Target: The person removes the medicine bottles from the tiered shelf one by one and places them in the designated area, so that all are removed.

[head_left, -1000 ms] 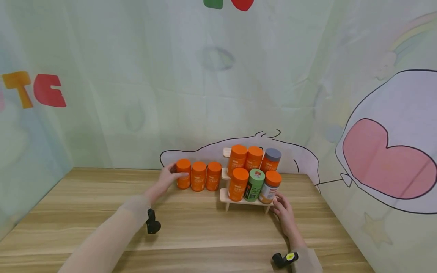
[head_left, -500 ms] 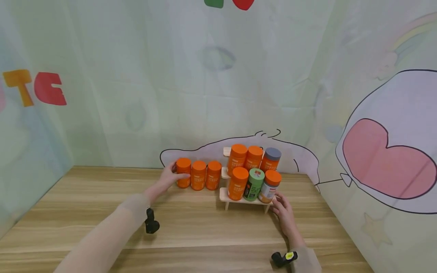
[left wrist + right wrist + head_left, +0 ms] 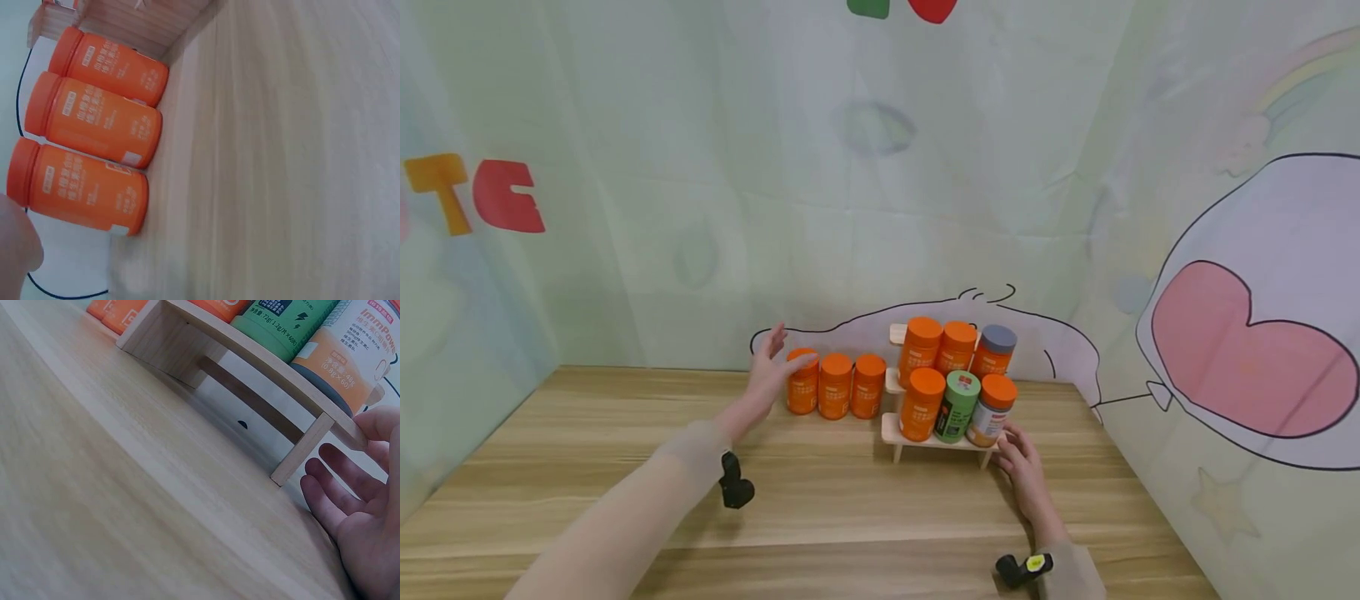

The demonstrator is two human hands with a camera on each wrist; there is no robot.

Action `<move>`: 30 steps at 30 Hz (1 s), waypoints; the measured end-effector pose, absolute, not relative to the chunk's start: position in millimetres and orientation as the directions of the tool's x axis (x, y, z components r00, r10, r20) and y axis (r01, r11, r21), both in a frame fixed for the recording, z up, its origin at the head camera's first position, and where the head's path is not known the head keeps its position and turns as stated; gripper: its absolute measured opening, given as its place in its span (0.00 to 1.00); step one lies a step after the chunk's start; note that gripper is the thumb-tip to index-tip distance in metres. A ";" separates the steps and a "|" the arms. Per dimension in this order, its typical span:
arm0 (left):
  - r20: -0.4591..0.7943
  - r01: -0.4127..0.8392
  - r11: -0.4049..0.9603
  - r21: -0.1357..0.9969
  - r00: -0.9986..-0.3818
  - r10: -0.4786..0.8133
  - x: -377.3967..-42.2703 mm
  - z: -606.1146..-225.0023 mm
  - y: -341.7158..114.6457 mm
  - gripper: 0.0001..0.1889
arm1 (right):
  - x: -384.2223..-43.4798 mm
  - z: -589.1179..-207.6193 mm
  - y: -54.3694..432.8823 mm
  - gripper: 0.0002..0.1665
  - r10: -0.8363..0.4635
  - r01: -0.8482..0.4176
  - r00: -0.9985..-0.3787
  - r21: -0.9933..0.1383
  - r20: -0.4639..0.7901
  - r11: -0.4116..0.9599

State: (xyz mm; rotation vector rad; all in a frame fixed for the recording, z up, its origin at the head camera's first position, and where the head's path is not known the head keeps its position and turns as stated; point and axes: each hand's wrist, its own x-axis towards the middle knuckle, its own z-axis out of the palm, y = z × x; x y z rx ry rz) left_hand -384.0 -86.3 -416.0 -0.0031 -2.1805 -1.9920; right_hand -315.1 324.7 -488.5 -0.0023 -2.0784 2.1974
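Three orange jars with orange lids stand in a row on the table: the left jar [image 3: 802,390], the middle jar [image 3: 835,392] and the right jar [image 3: 868,392]. My left hand [image 3: 766,375] is by the left jar's lid, fingers spread and raised, thumb overlapping the lid in the head view. Only a blurred fingertip [image 3: 19,244] shows in the left wrist view. To the right is a tiered wooden rack [image 3: 942,443] of jars. My right hand [image 3: 1024,468] pinches the right end of its lowest board [image 3: 294,381] between thumb and forefinger; the other fingers hang loosely below.
On the rack's lower tier are an orange jar [image 3: 922,408], a green jar [image 3: 957,410] and a white-and-orange jar [image 3: 991,414]. Behind them stand two orange-lidded jars and a grey-lidded jar [image 3: 996,354]. A printed curtain [image 3: 700,250] rises behind the table [image 3: 820,517].
My left hand has let go of the left orange jar; its fingers have straightened and risen to lid height. The jars and my right hand have stayed in place.
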 end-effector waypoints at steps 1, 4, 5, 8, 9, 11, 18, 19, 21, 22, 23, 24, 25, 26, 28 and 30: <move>0.158 0.147 0.091 0.985 -0.978 -0.138 -383.9 -413.2 -84.5 0.46 | -315.3 -488.5 324.9 0.22 0.085 -0.086 -0.993 -0.995 0.081 -0.052; 0.219 0.208 0.074 0.975 -0.959 -0.181 -383.9 -405.2 -77.6 0.43 | -315.7 -488.7 325.4 0.21 0.087 -0.083 -0.993 -0.995 0.078 -0.056; 0.236 0.226 0.072 0.971 -0.951 -0.199 -383.7 -402.9 -74.4 0.41 | -315.8 -488.9 325.5 0.21 0.086 -0.081 -0.993 -0.995 0.076 -0.054; 0.290 0.286 0.053 0.957 -0.925 -0.244 -383.1 -396.4 -63.1 0.38 | -315.5 -489.3 325.7 0.21 0.086 -0.079 -0.994 -0.996 0.074 -0.053; 0.302 0.300 0.048 0.953 -0.920 -0.251 -382.8 -394.4 -58.9 0.37 | -315.4 -489.4 325.6 0.21 0.086 -0.079 -0.993 -0.996 0.075 -0.050; 0.329 0.332 0.033 0.943 -0.911 -0.249 -382.2 -390.5 -49.7 0.36 | -315.1 -489.2 325.5 0.21 0.083 -0.081 -0.994 -0.995 0.077 -0.049; 0.343 0.353 -0.057 0.934 -0.929 -0.141 -377.0 -371.9 -17.6 0.39 | -313.6 -486.9 325.4 0.23 0.081 -0.069 -0.994 -0.997 0.066 -0.028; 0.346 0.357 -0.069 0.932 -0.929 -0.130 -377.4 -370.3 -13.7 0.39 | -313.8 -487.0 325.6 0.23 0.083 -0.068 -0.994 -0.997 0.065 -0.026; 0.367 0.378 -0.091 0.921 -0.923 -0.112 -381.3 -371.6 -6.8 0.40 | -314.3 -487.4 325.7 0.25 0.084 -0.073 -0.994 -0.997 0.071 -0.019; 0.369 0.379 -0.096 0.921 -0.924 -0.103 -381.5 -370.8 -3.8 0.40 | -314.7 -487.6 325.7 0.25 0.084 -0.072 -0.994 -0.997 0.070 -0.017; 0.372 0.381 -0.103 0.919 -0.924 -0.090 -381.9 -370.4 -1.0 0.41 | -315.1 -487.8 325.6 0.26 0.084 -0.071 -0.994 -0.997 0.069 -0.015; 0.378 0.385 -0.108 0.917 -0.923 -0.076 -382.1 -370.1 1.6 0.41 | -315.3 -487.8 325.4 0.26 0.084 -0.070 -0.994 -0.997 0.068 -0.014; 0.381 0.385 -0.120 0.915 -0.923 -0.062 -382.0 -369.9 4.3 0.41 | -315.6 -488.2 325.4 0.27 0.084 -0.068 -0.994 -0.998 0.067 -0.010; 0.380 0.382 -0.134 0.914 -0.924 -0.042 -381.5 -369.5 7.1 0.41 | -315.7 -488.4 325.3 0.28 0.082 -0.066 -0.994 -0.998 0.065 -0.003; 0.382 0.377 -0.145 0.915 -0.924 0.001 -379.8 -368.7 12.6 0.42 | -315.7 -488.3 325.3 0.28 0.079 -0.054 -0.995 -0.999 0.054 0.001; 0.386 0.376 -0.144 0.916 -0.921 0.053 -379.4 -368.1 17.9 0.42 | -315.5 -488.3 325.8 0.29 0.080 -0.056 -0.995 -0.998 0.056 0.008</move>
